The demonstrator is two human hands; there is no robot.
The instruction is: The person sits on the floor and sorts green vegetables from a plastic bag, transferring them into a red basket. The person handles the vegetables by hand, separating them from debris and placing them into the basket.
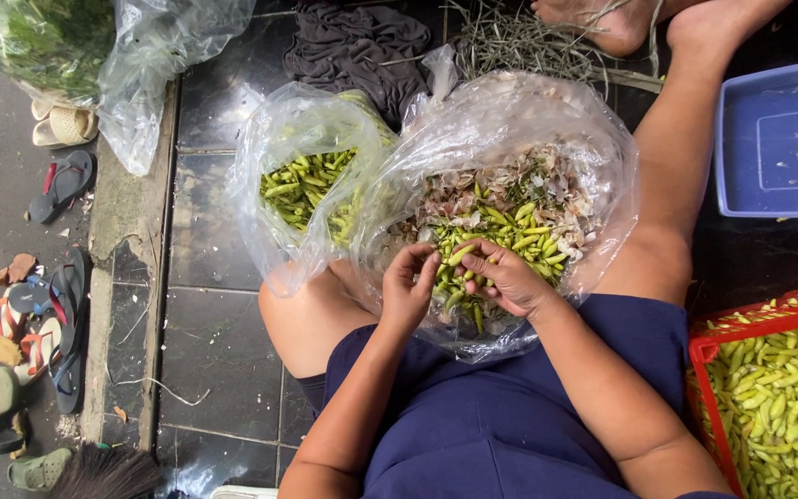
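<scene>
At far left I see sandals [48, 314] scattered on the floor. I count two clear bags: one [302, 176] of green chillies, one [510, 199] of chillies and husks on the lap. My left hand [408, 288] and right hand [508, 277] pinch one chilli [462, 253]. Right: one blue tub [778, 139], one red crate [768, 388], crowding that edge.

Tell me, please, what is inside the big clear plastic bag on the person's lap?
The big clear plastic bag holds small green chillies mixed with pale dry trimmings. The left hand and right hand cover the chillies nearest the person, and what lies deeper is hidden.
</scene>
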